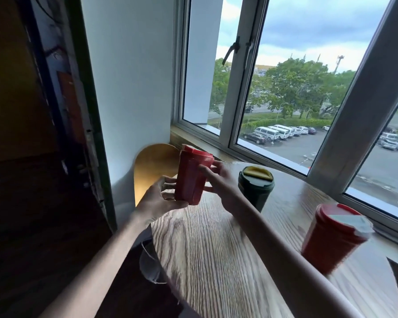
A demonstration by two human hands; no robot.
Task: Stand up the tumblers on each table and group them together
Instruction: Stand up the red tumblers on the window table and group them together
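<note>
From my remote seat I see both hands on one red tumbler (191, 177) at the far left edge of the round wooden bench (216, 253). The left hand (161, 197) grips it low. The thumb lies along the bottom at the front, and the fingers are curled against its left side. The right hand (218, 181) holds it from the other side, with the forefinger stretched across the front and the other fingers wrapped round the back near the lid. The tumbler is close to upright with its lid on top, leaning only a little. I cannot tell whether its base touches the wood or hangs just above it.

Just to the right of the right wrist, a dark green tumbler (255, 189) with a yellow lid stands upright on the bench, near the held one but apart from it. A second red tumbler with a pale flap on its lid (331, 237) stands on the right side of the bench, by the window sill (251, 157) and well apart from the other two. My right forearm crosses in front of its foot.

Behind the held tumbler the rounded back of a yellow wooden chair (153, 164) rises against the white wall. Past the window frame (237, 88) lie trees and a lot of parked cars under a cloudy sky.
</note>
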